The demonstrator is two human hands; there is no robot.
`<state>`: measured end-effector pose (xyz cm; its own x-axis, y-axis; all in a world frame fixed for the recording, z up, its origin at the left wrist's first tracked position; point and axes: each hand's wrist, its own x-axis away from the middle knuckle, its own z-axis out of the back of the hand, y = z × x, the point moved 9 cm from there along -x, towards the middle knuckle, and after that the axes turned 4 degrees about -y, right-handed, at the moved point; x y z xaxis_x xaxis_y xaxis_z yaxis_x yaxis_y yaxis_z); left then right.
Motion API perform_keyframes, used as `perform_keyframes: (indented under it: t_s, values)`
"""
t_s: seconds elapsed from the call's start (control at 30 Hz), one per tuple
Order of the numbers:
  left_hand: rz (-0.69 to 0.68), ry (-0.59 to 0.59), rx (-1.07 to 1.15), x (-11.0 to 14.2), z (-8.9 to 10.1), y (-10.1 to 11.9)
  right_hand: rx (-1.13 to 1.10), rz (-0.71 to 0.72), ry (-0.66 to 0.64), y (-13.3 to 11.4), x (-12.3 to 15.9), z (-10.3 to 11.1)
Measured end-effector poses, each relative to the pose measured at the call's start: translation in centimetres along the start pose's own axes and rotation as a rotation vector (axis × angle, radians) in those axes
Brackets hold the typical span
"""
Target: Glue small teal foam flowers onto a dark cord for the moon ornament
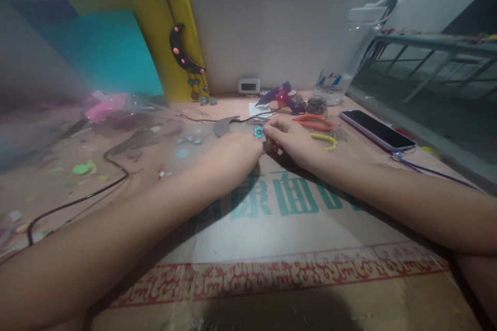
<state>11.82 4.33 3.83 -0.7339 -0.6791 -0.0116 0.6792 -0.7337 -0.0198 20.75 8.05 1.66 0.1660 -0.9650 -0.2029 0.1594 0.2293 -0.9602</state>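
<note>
My left hand (pixel 243 147) is curled with its back towards me, low over the cardboard; its fingertips are hidden. My right hand (pixel 285 137) faces it from the right, thumb and forefinger pinched together at the edge of a small blue flower (pixel 259 132) with a dark centre. What lies under the fingers is too small to make out. Just behind my left hand rests a grey crescent piece (pixel 223 126). Beyond my right hand are an orange loop handle (pixel 315 123) and a yellow loop handle (pixel 326 140). Pale blue pieces (pixel 182 153) lie left of my left hand.
A glue gun (pixel 281 97) with a red light stands at the back, beside a small digital clock (pixel 249 86). A clear bottle (pixel 334 67) and a phone (pixel 376 130) are on the right. A decorated black crescent (pixel 182 49) hangs before a yellow board (pixel 151 26). A black cord (pixel 89 195) crosses the left.
</note>
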Motion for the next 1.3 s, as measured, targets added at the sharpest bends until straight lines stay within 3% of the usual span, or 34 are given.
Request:
perform_keyframes:
  t_s: [0.2,0.3,0.53,0.9,1.0,1.13,1.3]
  values:
    - [0.056,0.034,-0.133,-0.7,-0.3,-1.4,0.012,0.015,-0.011,0.0,-0.1,0.0]
    - [0.04,0.027,-0.066,-0.6,-0.5,-2.1,0.009,0.008,-0.021,0.1,-0.1,0.0]
    - [-0.028,0.025,0.058,0.0,-0.4,-1.4,0.015,0.012,-0.025,-0.1,0.0,-0.1]
    - [0.047,0.011,-0.095,-0.4,-0.6,-1.6,-0.071,0.018,0.02,0.7,-0.5,0.6]
    - [0.029,-0.029,-0.079,0.3,-1.7,-1.4,-0.112,-0.001,0.034,1.1,-0.6,0.8]
    - [-0.088,-0.06,0.192,3.5,-2.7,0.6,-0.099,-0.023,0.019,0.8,-0.2,0.4]
    - [-0.478,-0.392,0.764,8.6,-1.9,6.3,-0.069,-0.046,-0.003,0.5,0.1,-0.1]
